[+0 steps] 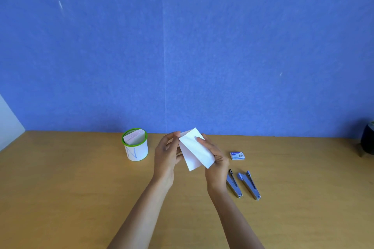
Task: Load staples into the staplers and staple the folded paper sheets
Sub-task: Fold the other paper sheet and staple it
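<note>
Holds both hands raised, one on each side of the folded paper sheet (pixel 194 149). Pinches the sheet's upper left corner with the left hand (pixel 166 153), back of the hand toward the camera, fingers curled behind the sheet's left edge. Grips the sheet's right edge with the right hand (pixel 217 160), one finger laid flat on the sheet's face, the others wrapped beneath. Stretches the bare left forearm (pixel 141 212) away to the sheet's lower left and the right forearm (pixel 232 214) to its lower right, wrists nearly straight.
</note>
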Action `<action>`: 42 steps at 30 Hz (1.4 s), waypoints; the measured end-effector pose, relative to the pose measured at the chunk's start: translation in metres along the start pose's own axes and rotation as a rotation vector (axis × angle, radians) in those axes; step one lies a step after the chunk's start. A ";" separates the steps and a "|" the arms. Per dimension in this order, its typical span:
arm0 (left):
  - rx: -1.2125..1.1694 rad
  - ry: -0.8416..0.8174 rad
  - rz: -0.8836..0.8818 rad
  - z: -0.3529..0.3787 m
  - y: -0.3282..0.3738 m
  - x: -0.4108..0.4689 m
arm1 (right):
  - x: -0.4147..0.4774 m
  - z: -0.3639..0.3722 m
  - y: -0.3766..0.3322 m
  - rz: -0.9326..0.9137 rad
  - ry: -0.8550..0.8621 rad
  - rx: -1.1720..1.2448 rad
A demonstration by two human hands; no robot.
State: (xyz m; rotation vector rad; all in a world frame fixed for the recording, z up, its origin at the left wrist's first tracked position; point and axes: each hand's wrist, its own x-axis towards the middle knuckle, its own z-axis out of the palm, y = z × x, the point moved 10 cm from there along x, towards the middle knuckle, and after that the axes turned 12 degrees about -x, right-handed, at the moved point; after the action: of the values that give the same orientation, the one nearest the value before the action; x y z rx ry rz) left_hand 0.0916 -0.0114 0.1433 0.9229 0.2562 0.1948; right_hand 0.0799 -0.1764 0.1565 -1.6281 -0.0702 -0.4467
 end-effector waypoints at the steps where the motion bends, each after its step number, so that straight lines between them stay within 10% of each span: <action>1: -0.005 0.000 0.039 0.001 0.002 -0.003 | -0.001 -0.001 -0.004 -0.045 0.019 -0.059; 16: 0.060 0.081 0.327 -0.008 0.036 -0.007 | -0.013 0.025 -0.022 -0.320 -0.204 -0.329; 26: 0.027 0.102 0.283 -0.012 0.034 -0.003 | 0.009 0.025 -0.007 0.123 -0.180 0.069; 42: -0.010 0.010 0.214 -0.004 0.029 0.001 | 0.015 0.019 -0.022 0.025 -0.155 0.055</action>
State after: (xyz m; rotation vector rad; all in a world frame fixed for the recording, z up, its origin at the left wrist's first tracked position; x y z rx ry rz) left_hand 0.0893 0.0090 0.1639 0.9397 0.1650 0.3975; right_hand 0.0913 -0.1589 0.1810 -1.6055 -0.1765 -0.2968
